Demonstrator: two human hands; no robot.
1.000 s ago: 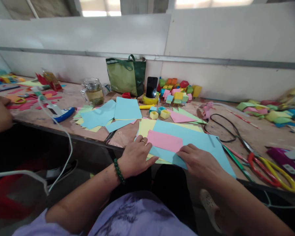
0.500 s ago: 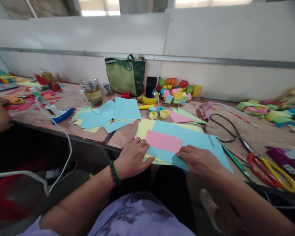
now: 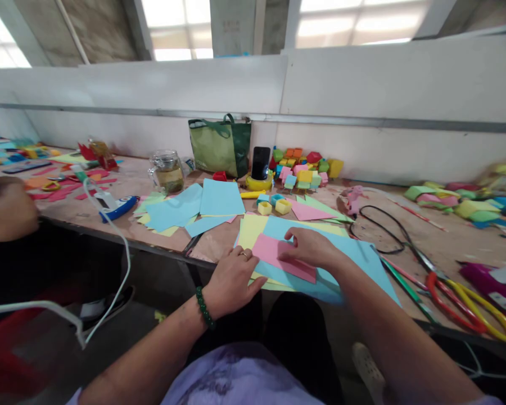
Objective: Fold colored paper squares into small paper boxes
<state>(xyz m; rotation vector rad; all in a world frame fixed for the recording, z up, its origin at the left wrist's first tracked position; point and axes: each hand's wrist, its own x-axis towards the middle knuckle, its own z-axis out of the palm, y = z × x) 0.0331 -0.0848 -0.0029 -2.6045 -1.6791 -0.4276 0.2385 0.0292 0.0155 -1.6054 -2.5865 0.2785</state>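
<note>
A pink paper strip (image 3: 274,256) lies at a slant on a large light blue sheet (image 3: 358,259), with a pale yellow sheet (image 3: 249,229) showing underneath. My left hand (image 3: 234,278), with a ring and a green bead bracelet, rests its fingers on the strip's left end; its thumb is spread away. Over the strip's middle, my right hand (image 3: 310,247) has curved fingers, with a gap between thumb and forefinger. Its fingertips are at the pink surface; whether they press on it I cannot tell.
Beyond the sheets stand small paper boxes (image 3: 265,208), a phone (image 3: 260,163), a green bag (image 3: 219,146) and a glass jar (image 3: 167,171). Scissors (image 3: 455,304) and a green pencil (image 3: 409,289) lie at right. At far left is another person's hand (image 3: 8,208).
My right hand has moved up and left from the strip's lower right corner to its middle. The strip's right end has swung downward. My left hand stays at its left end.
</note>
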